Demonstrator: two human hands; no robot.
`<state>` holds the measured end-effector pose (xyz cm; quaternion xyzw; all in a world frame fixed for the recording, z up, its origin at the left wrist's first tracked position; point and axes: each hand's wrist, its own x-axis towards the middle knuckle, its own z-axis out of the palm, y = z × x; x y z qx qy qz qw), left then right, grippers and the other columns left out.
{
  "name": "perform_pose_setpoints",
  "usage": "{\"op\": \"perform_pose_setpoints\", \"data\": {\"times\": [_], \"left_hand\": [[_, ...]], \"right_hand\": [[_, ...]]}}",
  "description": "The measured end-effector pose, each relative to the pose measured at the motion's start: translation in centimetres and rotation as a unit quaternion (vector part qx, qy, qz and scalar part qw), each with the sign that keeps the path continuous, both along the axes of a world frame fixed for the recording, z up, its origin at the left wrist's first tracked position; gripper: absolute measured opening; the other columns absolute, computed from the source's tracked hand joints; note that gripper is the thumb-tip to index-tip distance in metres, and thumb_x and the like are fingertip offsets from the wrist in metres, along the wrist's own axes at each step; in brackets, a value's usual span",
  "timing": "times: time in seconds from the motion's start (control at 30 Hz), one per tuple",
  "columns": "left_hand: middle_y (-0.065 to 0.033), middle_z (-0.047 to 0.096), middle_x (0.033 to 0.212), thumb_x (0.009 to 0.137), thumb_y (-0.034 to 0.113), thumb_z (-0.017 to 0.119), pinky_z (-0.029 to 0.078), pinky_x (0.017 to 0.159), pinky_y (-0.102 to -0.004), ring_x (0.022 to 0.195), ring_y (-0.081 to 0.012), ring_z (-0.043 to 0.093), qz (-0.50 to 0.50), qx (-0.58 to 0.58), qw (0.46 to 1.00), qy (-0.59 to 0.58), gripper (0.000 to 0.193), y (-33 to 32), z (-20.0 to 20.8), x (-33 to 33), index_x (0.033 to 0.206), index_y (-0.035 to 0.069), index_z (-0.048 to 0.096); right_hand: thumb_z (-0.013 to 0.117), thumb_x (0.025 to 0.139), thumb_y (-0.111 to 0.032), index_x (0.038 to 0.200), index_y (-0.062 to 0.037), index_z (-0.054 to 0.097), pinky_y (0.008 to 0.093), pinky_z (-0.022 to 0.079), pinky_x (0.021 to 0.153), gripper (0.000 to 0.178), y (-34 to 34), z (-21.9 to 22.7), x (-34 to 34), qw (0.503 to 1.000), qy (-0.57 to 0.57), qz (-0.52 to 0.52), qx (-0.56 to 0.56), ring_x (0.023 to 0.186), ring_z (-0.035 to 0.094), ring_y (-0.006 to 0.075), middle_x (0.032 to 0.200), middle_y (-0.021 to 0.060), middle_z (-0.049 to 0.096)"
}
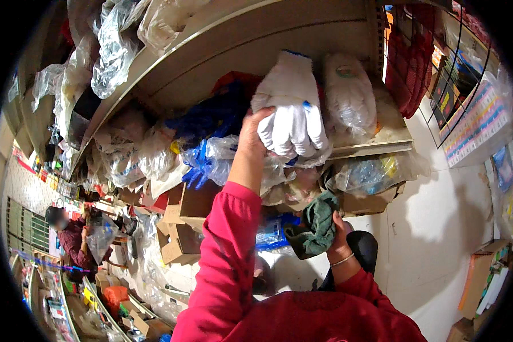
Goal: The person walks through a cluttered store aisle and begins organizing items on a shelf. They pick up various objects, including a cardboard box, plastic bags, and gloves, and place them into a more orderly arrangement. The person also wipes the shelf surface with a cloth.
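With my left arm stretched forward, my left hand is closed on the left side of a bundle of white knit gloves at the front of a shelf. Its fingers are partly hidden behind the bundle. Lower and to the right, my right hand, with a bracelet at the wrist, grips a crumpled dark green cloth. A plastic-wrapped pack of white gloves lies right of the bundle. To its left are bright blue gloves and a darker blue heap.
Clear plastic bags hang at the upper left. Below the shelf stand open cardboard boxes and a bagged bundle. A wire rack with red mesh is at the right. Another person stands far left, holding a plastic bag.
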<state>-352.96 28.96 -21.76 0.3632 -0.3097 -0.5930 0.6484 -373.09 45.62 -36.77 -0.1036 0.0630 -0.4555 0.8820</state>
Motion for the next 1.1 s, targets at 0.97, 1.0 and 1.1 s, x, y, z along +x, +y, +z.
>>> {"op": "perform_pose_setpoints", "data": {"times": [0.97, 1.0, 1.1], "left_hand": [[-0.0172, 0.051, 0.115, 0.075, 0.023, 0.052, 0.039, 0.092, -0.0435, 0.105, -0.0301, 0.050, 0.457, -0.089, 0.885, -0.009, 0.051, 59.5, -4.4, 25.0, 0.119, -0.001, 0.042], [-0.0173, 0.051, 0.115, 0.075, 0.021, 0.053, 0.039, 0.092, -0.0431, 0.105, -0.0299, 0.050, 0.467, -0.076, 0.880, 0.020, 0.052, 60.0, -4.4, 24.2, 0.120, -0.002, 0.041], [-0.0173, 0.051, 0.115, 0.076, 0.021, 0.052, 0.039, 0.092, -0.0427, 0.104, -0.0301, 0.051, 0.519, -0.065, 0.850, 0.068, 0.051, 65.0, -7.2, 24.6, 0.120, -0.003, 0.041]], "right_hand": [[0.044, 0.085, -0.039, 0.120, -0.0075, 0.046, 0.0472, 0.034, 0.095, 0.047, 0.6, -0.3, 1.1, 0.999, 0.028, -0.013, -0.029, 0.106, 0.049, 0.0316, 0.118, 0.0121, 0.050], [0.044, 0.085, -0.040, 0.120, -0.0074, 0.046, 0.0476, 0.035, 0.094, 0.048, 0.4, -0.5, 1.1, 0.998, 0.049, -0.028, -0.014, 0.106, 0.048, 0.0320, 0.118, 0.0126, 0.050], [0.043, 0.086, -0.041, 0.121, -0.0076, 0.045, 0.0485, 0.034, 0.095, 0.049, 0.5, -0.9, 1.6, 0.994, 0.101, 0.000, -0.034, 0.109, 0.047, 0.0328, 0.120, 0.0157, 0.048]]}}
